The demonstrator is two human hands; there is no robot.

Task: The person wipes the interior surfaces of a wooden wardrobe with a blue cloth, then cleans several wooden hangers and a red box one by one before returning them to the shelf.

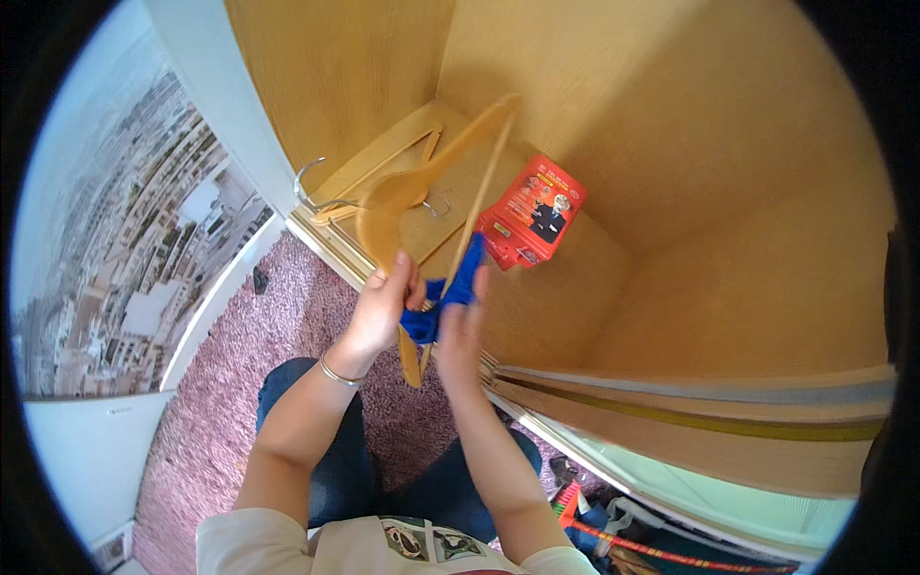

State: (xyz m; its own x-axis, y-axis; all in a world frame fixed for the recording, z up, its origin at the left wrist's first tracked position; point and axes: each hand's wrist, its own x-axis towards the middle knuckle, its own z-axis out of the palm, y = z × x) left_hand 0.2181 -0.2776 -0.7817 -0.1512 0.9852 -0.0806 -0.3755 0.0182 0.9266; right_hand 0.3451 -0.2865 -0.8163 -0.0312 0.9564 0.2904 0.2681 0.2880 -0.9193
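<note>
A wooden clothes hanger [388,208] with a metal hook is held up in front of me, tilted. My left hand [392,295] grips its shoulder part near the lower end. A blue cloth [460,287] lies against the hanger's bar, between my hands. My right hand [463,327], blurred, has its fingers against the cloth; whether they close on it I cannot tell. Behind, another wooden hanger [388,169] lies on the cabinet floor. Red printed packets [535,208] rest in a pile to its right.
The wooden cabinet's walls [690,215] rise ahead and to the right. A metal sliding track [338,248] edges its floor. Pink carpet [237,388] lies below, with my knees over it. At the lower right are a red and green brush [566,503] and other items.
</note>
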